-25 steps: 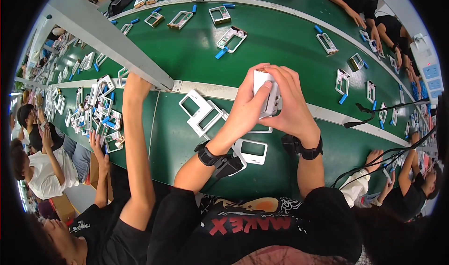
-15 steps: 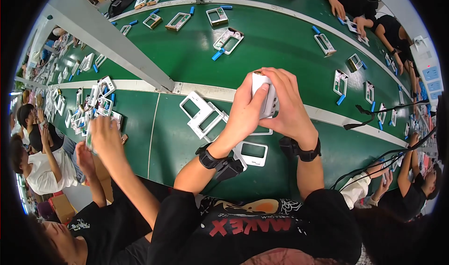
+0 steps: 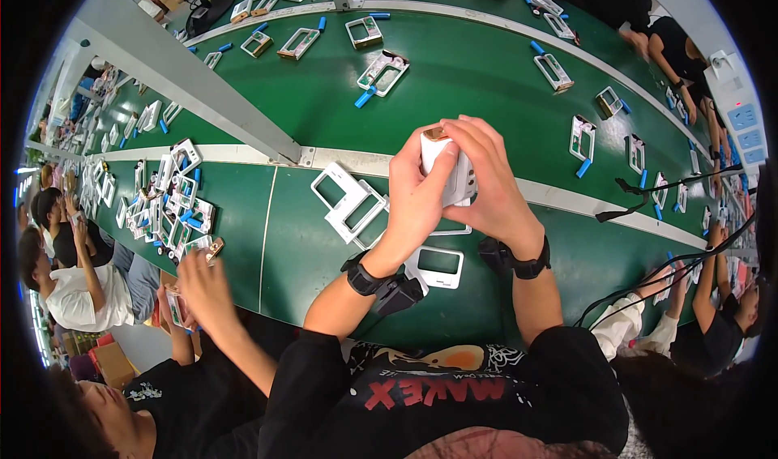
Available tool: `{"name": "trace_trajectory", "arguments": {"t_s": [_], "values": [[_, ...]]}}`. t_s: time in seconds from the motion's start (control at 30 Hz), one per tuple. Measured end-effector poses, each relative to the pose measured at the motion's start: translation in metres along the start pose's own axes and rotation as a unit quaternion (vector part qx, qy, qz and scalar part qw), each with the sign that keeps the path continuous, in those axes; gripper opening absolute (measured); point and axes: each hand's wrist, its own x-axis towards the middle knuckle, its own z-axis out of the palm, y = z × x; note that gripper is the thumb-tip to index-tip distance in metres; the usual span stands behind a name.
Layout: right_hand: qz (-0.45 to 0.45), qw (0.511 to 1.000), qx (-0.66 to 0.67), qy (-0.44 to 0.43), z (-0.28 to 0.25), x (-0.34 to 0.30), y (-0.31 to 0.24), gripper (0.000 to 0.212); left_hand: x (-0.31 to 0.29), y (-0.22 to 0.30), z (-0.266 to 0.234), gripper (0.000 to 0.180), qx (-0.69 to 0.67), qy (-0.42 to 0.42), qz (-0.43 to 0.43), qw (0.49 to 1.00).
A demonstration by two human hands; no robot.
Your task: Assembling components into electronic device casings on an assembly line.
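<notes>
Between my two hands, above the bench in front of me, is a white plastic housing [image 3: 461,187] with round holes along one side and a copper-coloured piece at its upper end. My left hand [image 3: 411,190] closes on its left side, thumb laid across the front. From the right, my right hand [image 3: 491,185] wraps its fingers over the back and side. My palms and fingers hide much of the housing. Below and left of my hands, several white frames [image 3: 348,202] lie overlapping on the green bench. Nearer my body lies another white frame [image 3: 438,267].
Beyond a pale metal rail [image 3: 356,161], a green conveyor [image 3: 324,102] carries frames with blue cylinders. A grey post [image 3: 194,78] rises at left. Left lies a heap of housings [image 3: 174,208], by a co-worker's hand [image 3: 203,285]. Black cables [image 3: 673,268] hang at right.
My hands and the housing have shifted slightly left, and more of its copper-coloured end shows. Pieces on the conveyor have slid left. The co-worker's hands at left have drawn back from the heap.
</notes>
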Motion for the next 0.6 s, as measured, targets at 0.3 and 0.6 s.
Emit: {"name": "trace_trajectory", "arguments": {"t_s": [0.3, 0.6], "values": [[0.161, 0.885, 0.354, 0.256, -0.007, -0.004, -0.002, 0.033, -0.006, -0.007, 0.020, 0.023, 0.010, 0.019, 0.084, 0.996], [0.122, 0.919, 0.189, 0.324, -0.015, -0.017, 0.009, 0.043, -0.020, -0.017, 0.037, 0.033, 0.136, -0.088, 0.247, 0.955]]}}
